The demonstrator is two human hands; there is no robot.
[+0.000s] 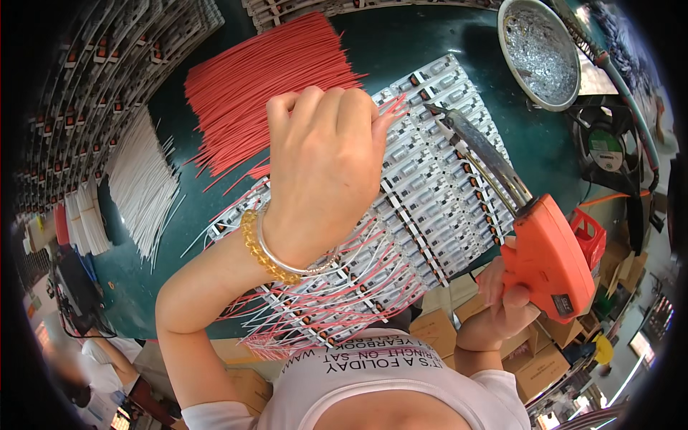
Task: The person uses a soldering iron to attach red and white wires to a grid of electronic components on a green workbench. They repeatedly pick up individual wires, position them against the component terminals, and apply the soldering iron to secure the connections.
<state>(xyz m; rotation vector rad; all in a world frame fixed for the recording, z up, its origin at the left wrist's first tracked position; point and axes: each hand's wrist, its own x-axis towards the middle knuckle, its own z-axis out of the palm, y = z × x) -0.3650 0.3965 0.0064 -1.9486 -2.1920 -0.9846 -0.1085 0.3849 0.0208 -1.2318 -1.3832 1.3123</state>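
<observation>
My left hand (322,161), wearing a yellow bead bracelet and a bangle, is closed over the board panel. From its thumb and fingertips stick out the tips of a few red wires (394,106). My right hand (505,297) grips an orange-red soldering gun (550,261), whose long metal nose reaches up and left over the panel. Its dark tip is a little right of the wire tips, apart from them. Beneath lies a panel of small pale circuit boards (459,179) with dark and orange parts. Red and white wires (351,276) trail from its near side.
A heap of cut red wires (265,79) lies beyond my left hand, with white wires (143,183) further left. More boards (100,72) stand at far left. A metal bowl of silvery scraps (541,57) and a black fan (605,147) are at right. Another person sits lower left.
</observation>
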